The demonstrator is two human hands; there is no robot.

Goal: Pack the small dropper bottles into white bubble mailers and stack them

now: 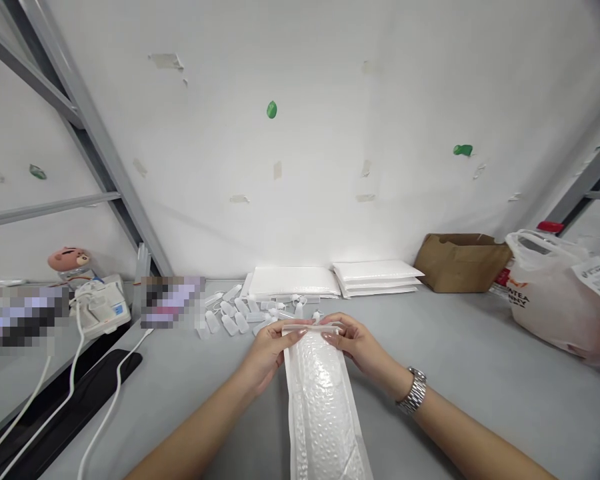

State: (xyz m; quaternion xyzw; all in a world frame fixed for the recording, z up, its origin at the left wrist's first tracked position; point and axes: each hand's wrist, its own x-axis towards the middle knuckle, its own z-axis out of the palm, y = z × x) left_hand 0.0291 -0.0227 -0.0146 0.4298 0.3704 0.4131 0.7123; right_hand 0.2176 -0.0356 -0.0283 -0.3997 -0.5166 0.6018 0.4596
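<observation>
A white bubble mailer [323, 407] lies lengthwise in front of me, its lower end cut off by the bottom of the view. At its far end, my left hand [270, 350] pinches the left corner, thumb on top. My right hand [353, 340], with a metal watch on the wrist, grips the right side of the same end. A narrow strip or fold runs across the mailer between both thumbs. Just beyond my hands lie several small translucent white plastic pieces [229, 325], scattered on the grey table [455, 373].
Flat white mailers are piled in a left stack [293, 280] and a right stack [377, 272] against the wall. To the right stand a brown paper box [463, 263] and a white plastic bag [555, 300]. Left are a power strip [100, 307], white cables and a black strip [80, 413].
</observation>
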